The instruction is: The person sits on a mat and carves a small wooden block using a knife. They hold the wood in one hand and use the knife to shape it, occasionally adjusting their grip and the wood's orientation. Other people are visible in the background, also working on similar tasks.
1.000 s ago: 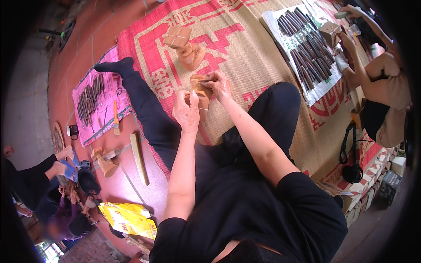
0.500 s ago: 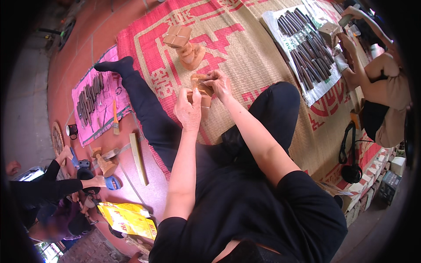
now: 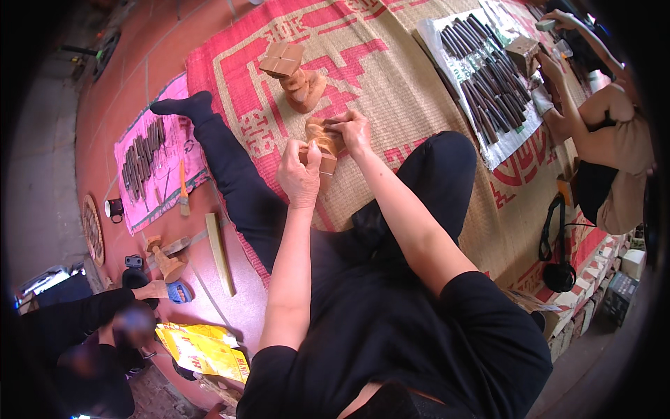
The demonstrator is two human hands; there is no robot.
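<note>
My left hand (image 3: 300, 171) is closed round a small wood carving (image 3: 324, 162), gripping it by its square block base. The carving's rounded, shaped end points away from me. My right hand (image 3: 352, 131) is closed, its fingertips pinching a small dark grey piece (image 3: 331, 126) against that rounded end. The piece is too small and too covered by the fingers to name. Just beyond my hands, a second wood carving (image 3: 304, 91) with a square block end (image 3: 282, 60) lies on the patterned woven mat (image 3: 391, 91).
Rows of carving tools lie on a white sheet (image 3: 494, 155) to the right and a pink cloth (image 3: 132, 150) to the left. A brush (image 3: 184, 188), wooden strip (image 3: 220, 255), mallet (image 3: 166, 260) and yellow bag (image 3: 202, 349) are at left. Other people sit on both sides.
My right hand has shifted slightly along the carving's rounded end; the left keeps its grip. At the left, a person has moved, and a foot and blue sandal there are gone from view.
</note>
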